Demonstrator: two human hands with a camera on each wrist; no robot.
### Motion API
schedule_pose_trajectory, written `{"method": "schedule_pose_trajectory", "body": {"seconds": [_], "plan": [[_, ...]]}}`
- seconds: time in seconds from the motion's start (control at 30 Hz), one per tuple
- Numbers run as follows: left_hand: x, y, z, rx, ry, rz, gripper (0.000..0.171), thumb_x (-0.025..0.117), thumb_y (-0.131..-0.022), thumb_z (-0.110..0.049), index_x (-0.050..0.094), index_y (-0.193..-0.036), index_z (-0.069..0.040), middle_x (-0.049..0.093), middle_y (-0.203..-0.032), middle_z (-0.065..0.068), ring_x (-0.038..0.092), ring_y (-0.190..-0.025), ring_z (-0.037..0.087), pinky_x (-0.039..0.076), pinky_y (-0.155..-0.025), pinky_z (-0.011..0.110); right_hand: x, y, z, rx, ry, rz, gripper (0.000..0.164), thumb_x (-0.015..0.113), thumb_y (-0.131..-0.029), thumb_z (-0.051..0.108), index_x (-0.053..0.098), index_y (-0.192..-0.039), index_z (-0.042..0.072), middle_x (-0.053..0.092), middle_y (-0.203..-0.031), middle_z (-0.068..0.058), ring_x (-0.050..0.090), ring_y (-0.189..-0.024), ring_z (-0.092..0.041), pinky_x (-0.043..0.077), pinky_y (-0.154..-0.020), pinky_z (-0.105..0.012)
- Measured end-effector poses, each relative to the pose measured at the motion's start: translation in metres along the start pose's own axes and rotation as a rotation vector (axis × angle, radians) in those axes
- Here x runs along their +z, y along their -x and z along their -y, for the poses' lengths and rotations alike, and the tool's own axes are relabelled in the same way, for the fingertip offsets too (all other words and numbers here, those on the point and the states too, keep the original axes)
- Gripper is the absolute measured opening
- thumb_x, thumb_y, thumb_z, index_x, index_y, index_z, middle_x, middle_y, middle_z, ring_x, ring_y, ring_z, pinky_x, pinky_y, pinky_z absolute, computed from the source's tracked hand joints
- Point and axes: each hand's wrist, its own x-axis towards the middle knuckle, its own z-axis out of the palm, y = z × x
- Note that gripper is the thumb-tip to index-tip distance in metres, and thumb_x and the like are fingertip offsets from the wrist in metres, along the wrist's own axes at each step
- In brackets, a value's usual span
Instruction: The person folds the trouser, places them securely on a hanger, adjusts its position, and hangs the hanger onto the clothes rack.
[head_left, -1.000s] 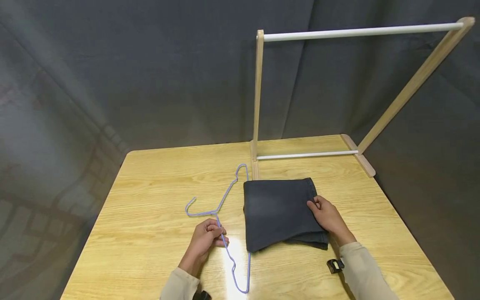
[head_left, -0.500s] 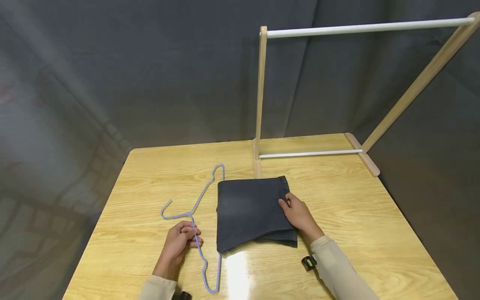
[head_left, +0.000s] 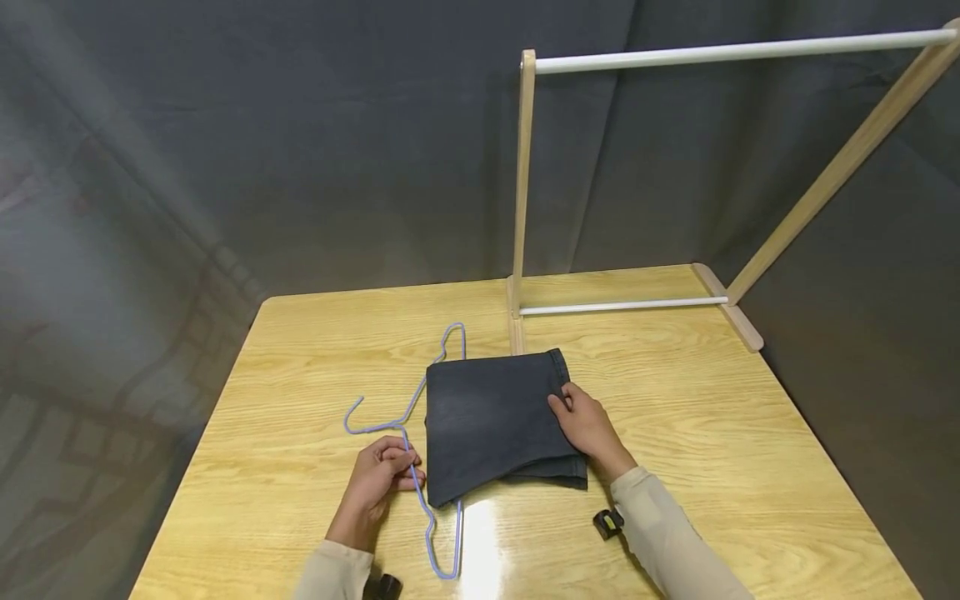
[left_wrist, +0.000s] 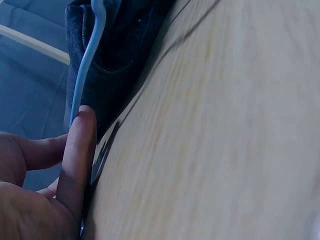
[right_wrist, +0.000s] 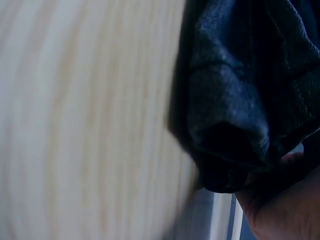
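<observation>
A lavender wire hanger (head_left: pixel 431 533) lies sideways in the middle of the table, its hook pointing left. My left hand (head_left: pixel 372 483) pinches the hanger's near arm between thumb and fingers. In the left wrist view its wire (left_wrist: pixel 86 65) runs up from the fingertips past dark cloth. Dark trousers (head_left: pixel 487 417), folded into a rough square, cover the middle of the hanger's long bar, so that stretch is hidden. At their right edge my right hand (head_left: pixel 590 425) grips the cloth, thumb on top. In the right wrist view, folded hems (right_wrist: pixel 225 110) hang beside that hand.
A wooden rack (head_left: pixel 522 192) with a white top rail (head_left: pixel 712 55) and a lower white bar (head_left: pixel 622 306) stands at the table's back right. Grey curtains (head_left: pixel 375 167) enclose the back and sides. The wooden table (head_left: pixel 300 358) ends in a rounded back left corner.
Both hands carried the hanger and trousers left together. Then the hanger shifted right while the trousers moved slightly left, so more of the hanger lies under the cloth. Both grips stayed the same.
</observation>
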Motion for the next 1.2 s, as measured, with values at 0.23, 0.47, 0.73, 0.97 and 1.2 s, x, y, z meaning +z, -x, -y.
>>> {"method": "schedule_pose_trajectory", "body": {"seconds": [0.23,0.47,0.73,0.97,1.2], "plan": [[0.001,0.003,-0.001,0.001,-0.015,-0.016,0.011,0.059,-0.091,0.011,0.053,-0.095,0.003,0.066,-0.07,0.002,0.071,-0.058,0.016,0.061,-0.058,0.029,-0.008,0.004,0.021,-0.039,-0.003,-0.035,0.021,0.05,-0.105,0.026,0.056,-0.102,0.006,0.046,-0.064,0.001,0.046,-0.053,-0.015,0.038,-0.054,-0.028],[0.006,-0.001,0.0,0.0,0.004,-0.051,0.013,0.059,-0.09,0.013,0.051,-0.097,0.005,0.065,-0.071,0.004,0.07,-0.058,0.018,0.061,-0.059,0.03,-0.028,0.014,0.072,-0.188,-0.124,-0.109,0.028,0.049,-0.105,0.036,0.06,-0.106,0.01,0.044,-0.066,0.0,0.048,-0.057,-0.015,0.04,-0.06,-0.029],[0.01,-0.001,0.001,0.023,0.023,-0.09,0.013,0.058,-0.09,0.012,0.05,-0.095,0.004,0.064,-0.071,0.007,0.07,-0.057,0.02,0.061,-0.059,0.033,-0.044,0.033,0.079,-0.21,-0.298,-0.168,0.033,0.048,-0.105,0.038,0.062,-0.113,0.01,0.07,-0.078,-0.007,0.066,-0.068,-0.011,0.053,-0.068,-0.028],[0.01,-0.002,-0.001,0.025,-0.01,-0.119,0.013,0.058,-0.09,0.013,0.05,-0.095,0.004,0.062,-0.069,0.005,0.069,-0.054,0.019,0.061,-0.057,0.033,-0.049,0.04,0.03,0.001,-0.328,-0.187,0.033,0.046,-0.107,0.033,0.057,-0.119,0.004,0.072,-0.08,-0.007,0.066,-0.059,-0.011,0.054,-0.058,-0.029],[0.01,0.0,0.002,0.031,-0.013,-0.114,0.012,0.058,-0.09,0.012,0.05,-0.095,0.004,0.061,-0.07,0.006,0.069,-0.054,0.019,0.061,-0.057,0.034,-0.042,0.03,-0.009,0.163,-0.09,-0.123,0.029,0.045,-0.106,0.027,0.058,-0.113,0.002,0.054,-0.081,-0.005,0.053,-0.071,-0.018,0.04,-0.066,-0.029]]}}
